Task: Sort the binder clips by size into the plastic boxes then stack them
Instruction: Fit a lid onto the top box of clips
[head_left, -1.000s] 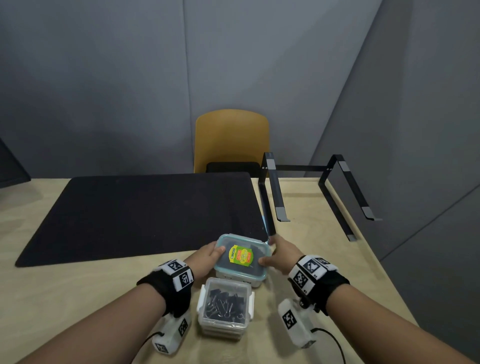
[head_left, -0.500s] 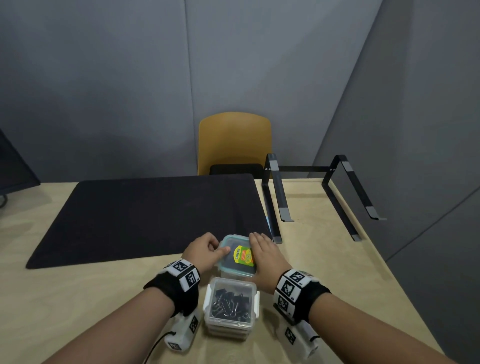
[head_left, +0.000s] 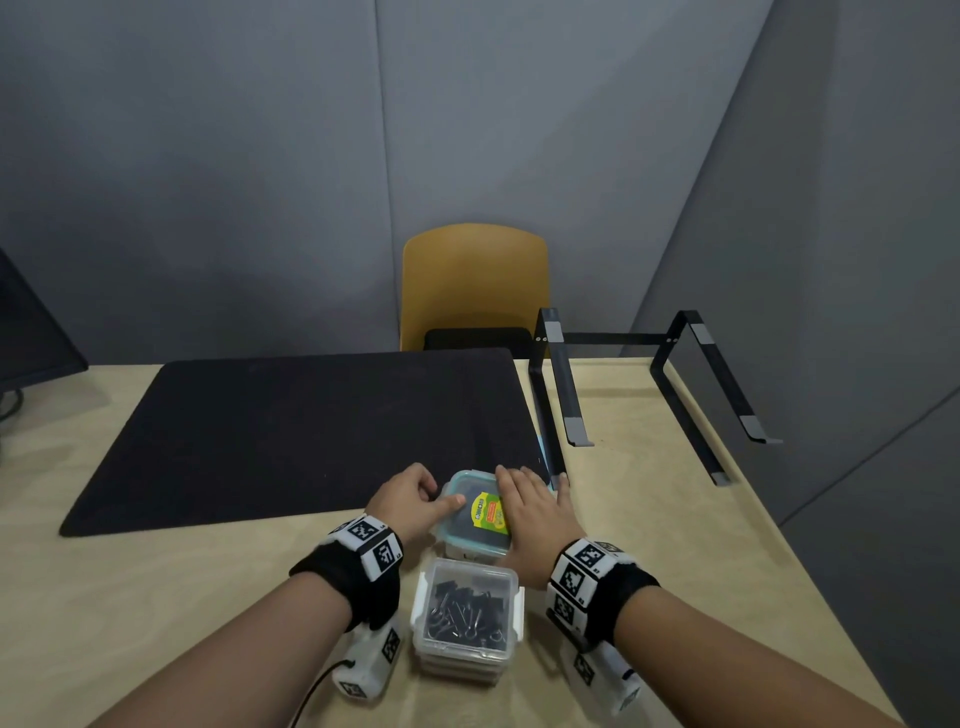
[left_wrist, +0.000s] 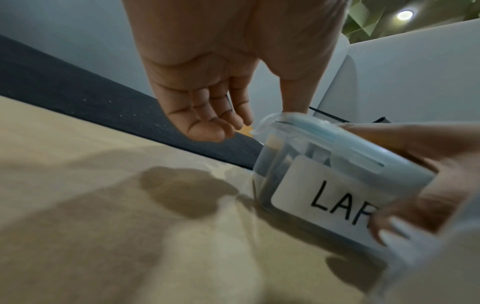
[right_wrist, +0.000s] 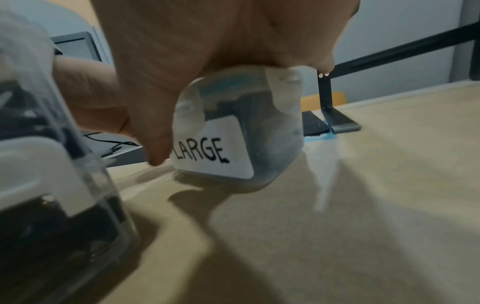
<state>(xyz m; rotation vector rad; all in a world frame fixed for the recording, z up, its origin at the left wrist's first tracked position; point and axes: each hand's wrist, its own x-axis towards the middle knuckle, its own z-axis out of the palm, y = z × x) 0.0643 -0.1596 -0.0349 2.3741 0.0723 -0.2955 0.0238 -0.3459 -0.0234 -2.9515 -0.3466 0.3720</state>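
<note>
Counting up what's on the table (head_left: 156, 597) right now.
Two plastic boxes: one teal-lidded box (head_left: 470, 519) marked LARGE, one clear box (head_left: 467, 613) of clips; two hands; one black mat (head_left: 311, 431); one black stand (head_left: 649, 384); one chair (head_left: 475, 280).

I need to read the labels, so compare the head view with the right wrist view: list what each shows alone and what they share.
Only the head view shows the yellow-green sticker on the teal-rimmed lid, the left hand with its thumb on that lid, and the orange chair. Only the right wrist view shows the LARGE label on the box's side. Both show the right hand over the large box, the clear box of clips and the black stand.
</note>
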